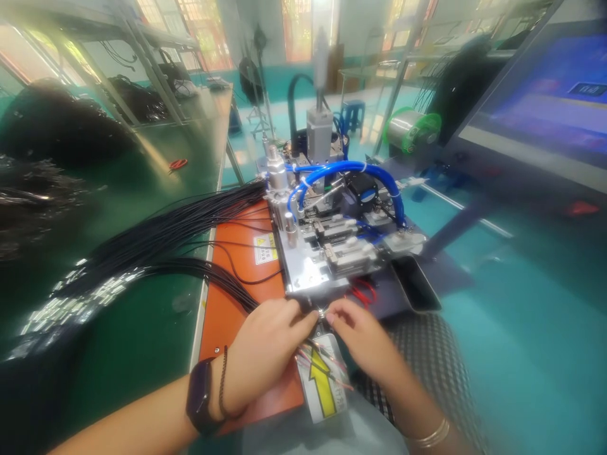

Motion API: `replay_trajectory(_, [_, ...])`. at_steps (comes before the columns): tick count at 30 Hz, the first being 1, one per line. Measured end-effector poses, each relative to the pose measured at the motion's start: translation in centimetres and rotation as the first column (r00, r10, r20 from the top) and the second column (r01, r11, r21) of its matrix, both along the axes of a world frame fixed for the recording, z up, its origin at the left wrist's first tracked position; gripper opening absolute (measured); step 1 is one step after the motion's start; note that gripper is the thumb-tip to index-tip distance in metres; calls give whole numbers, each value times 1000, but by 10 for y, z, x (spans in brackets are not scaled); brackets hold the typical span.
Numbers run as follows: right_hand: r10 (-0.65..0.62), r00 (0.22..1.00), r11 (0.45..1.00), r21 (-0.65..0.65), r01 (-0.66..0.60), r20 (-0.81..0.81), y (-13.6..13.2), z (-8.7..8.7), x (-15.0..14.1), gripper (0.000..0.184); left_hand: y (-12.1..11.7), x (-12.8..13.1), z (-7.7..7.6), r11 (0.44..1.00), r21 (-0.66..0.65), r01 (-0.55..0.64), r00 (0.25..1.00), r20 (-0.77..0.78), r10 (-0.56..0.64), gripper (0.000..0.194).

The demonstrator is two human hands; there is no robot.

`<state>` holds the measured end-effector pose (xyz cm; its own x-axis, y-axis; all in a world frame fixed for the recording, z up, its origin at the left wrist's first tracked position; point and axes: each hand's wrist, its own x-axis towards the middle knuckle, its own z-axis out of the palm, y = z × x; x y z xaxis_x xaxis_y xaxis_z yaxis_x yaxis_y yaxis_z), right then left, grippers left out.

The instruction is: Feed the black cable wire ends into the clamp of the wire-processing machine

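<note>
My left hand is closed over the end of a bundle of black cables that comes in from the left. Thin stripped wire ends, some reddish, stick out below that hand. My right hand pinches at a small shiny piece, too small to name, where the fingertips of both hands nearly meet. Just beyond the hands stands a bench machine with a metal plate, clamps and blue hoses. A label with a yellow arrow lies below the hands.
An orange panel with a warning label lies left of the machine. A phone-like dark device rests at the machine's right. Farther back are a green-rimmed wire spool and a screen. Another black cable bundle crosses at left.
</note>
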<state>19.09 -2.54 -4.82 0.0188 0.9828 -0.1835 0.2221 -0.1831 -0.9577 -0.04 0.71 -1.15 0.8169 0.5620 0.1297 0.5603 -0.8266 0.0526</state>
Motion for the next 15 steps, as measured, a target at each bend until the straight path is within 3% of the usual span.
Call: replay_trajectory(15, [-35, 997, 999, 10, 36, -74, 6, -7, 0, 11, -1, 0, 0, 1000, 28, 0, 999, -50, 1, 32])
